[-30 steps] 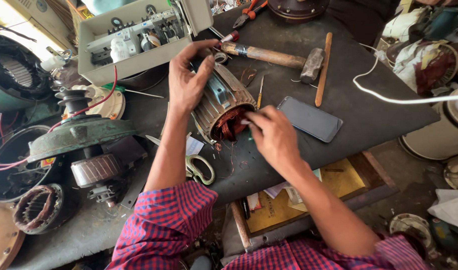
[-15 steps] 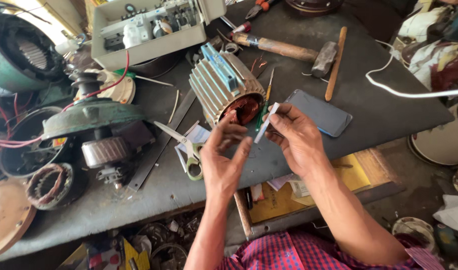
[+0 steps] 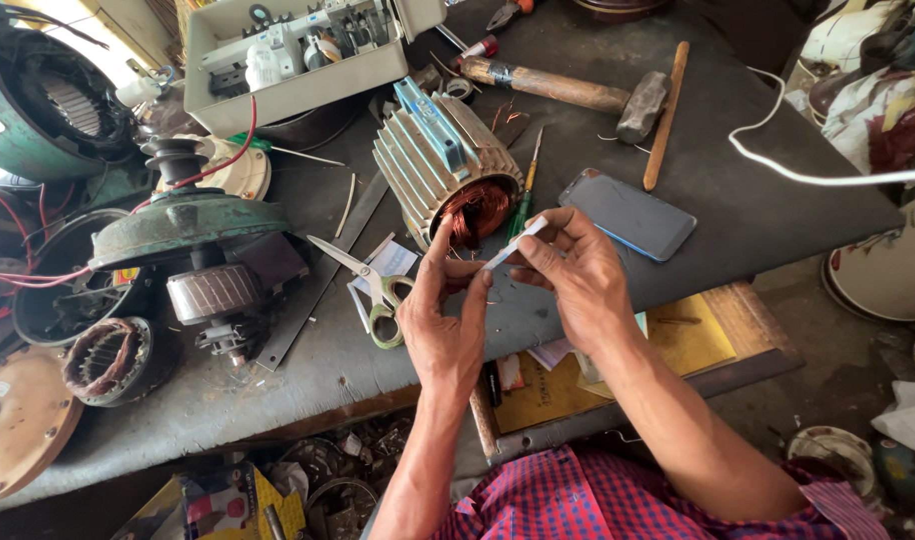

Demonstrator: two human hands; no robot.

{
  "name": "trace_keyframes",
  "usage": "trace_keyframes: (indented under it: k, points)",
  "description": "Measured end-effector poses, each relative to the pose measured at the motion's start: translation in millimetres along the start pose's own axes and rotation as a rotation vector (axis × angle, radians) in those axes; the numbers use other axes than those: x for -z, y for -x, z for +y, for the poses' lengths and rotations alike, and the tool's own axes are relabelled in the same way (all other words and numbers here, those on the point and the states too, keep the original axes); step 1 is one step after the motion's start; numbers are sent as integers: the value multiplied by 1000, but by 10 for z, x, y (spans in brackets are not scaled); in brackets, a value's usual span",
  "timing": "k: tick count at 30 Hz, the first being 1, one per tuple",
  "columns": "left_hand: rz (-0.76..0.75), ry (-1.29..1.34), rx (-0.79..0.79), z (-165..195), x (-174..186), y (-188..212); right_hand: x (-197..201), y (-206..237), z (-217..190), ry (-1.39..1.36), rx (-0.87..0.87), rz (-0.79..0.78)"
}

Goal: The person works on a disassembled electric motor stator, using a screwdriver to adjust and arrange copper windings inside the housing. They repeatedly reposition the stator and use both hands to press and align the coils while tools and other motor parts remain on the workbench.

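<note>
I pinch a thin white strip (image 3: 515, 243) between my right hand (image 3: 568, 275) and left hand (image 3: 443, 320), just in front of the finned motor stator (image 3: 443, 165) beside scissors (image 3: 373, 285).

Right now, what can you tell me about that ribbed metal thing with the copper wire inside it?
The motor stator is a grey, finned metal housing with a blue plate along its top. It lies on its side on the dark workbench, open end facing the person. Reddish copper windings fill the bore. A green-handled screwdriver lies close by its right side. Both hands work just in front of the opening; the left hand and right hand pinch a thin pale strip, not touching the housing.
</note>
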State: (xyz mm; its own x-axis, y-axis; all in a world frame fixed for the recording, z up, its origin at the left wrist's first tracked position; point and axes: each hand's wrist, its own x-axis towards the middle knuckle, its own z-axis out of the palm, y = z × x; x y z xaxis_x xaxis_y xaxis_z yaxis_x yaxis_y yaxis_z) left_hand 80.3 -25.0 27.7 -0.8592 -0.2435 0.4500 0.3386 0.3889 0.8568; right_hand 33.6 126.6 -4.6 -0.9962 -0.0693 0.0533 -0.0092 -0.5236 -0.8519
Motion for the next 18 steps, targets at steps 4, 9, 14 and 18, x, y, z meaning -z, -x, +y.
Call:
trace_keyframes:
  k: [4,9,14,18]
  points:
    - [-20,-81,-104,-2,40,-9,41,29,-30,62,-26,-24]
    - [-54,-114,-144,2,71,4,181,27,-87,183,-67,-118]
    - [-69,-51,-85,-1,66,-2,307,12,-61,217,-88,-117]
    - [-99,48,68,-10,43,-22,325,-20,-93,282,-72,-141]
